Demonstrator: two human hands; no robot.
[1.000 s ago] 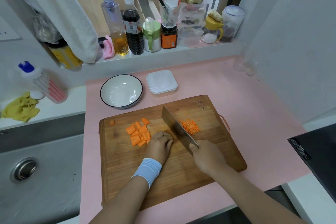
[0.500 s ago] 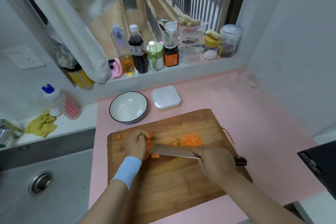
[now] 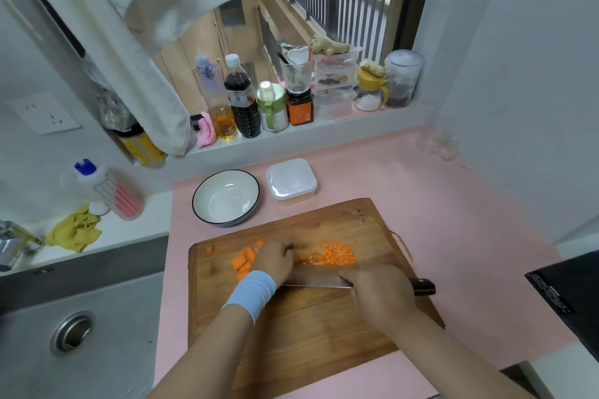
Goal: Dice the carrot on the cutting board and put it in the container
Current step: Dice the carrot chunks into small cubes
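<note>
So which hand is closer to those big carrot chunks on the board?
Left. The left hand sits right against the carrot chunks, at their right edge. The right hand is well off to the right, gripping the cleaver.

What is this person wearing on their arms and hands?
Very little. The left hand and right hand are bare, with no gloves. A light blue ribbed wristband wraps the left wrist. No sleeves, rings or watch show in this view.
</note>
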